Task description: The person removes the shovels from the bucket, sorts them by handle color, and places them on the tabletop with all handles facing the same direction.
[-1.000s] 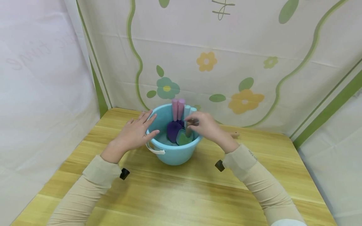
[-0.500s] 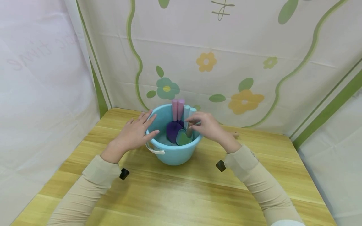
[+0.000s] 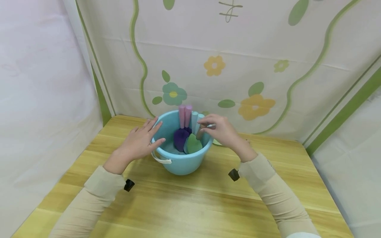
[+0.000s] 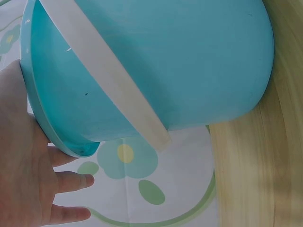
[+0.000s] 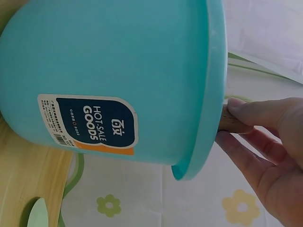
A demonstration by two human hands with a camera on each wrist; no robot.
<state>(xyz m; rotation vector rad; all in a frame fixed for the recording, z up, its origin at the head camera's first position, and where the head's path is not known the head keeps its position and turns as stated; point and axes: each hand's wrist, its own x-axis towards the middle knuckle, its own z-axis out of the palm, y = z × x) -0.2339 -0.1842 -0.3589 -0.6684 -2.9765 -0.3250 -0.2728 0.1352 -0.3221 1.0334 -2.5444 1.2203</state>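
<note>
A light blue bucket (image 3: 184, 162) stands upright on the wooden table. My left hand (image 3: 138, 142) rests on its left rim with fingers spread; in the left wrist view the same hand (image 4: 28, 175) lies along the rim. My right hand (image 3: 221, 132), over the right rim, pinches the brown handle (image 5: 230, 122) of a green spatula (image 3: 193, 144), whose broad head is inside the bucket. Beside it are purple-headed utensils (image 3: 180, 139) with pink handles (image 3: 185, 116), and two light blue handles (image 3: 194, 118) lean against the back rim.
A white bucket handle (image 4: 113, 80) hangs down on the left side. Another green utensil (image 5: 39, 215) lies on the table right of the bucket, partly hidden by my right hand in the head view. A printed curtain (image 3: 190, 49) borders the table's back.
The green spatula head has shifted in front of the blue utensil, showing more of itself. My right hand has risen slightly; my left hand keeps its place on the rim. The head view has shifted slightly.
</note>
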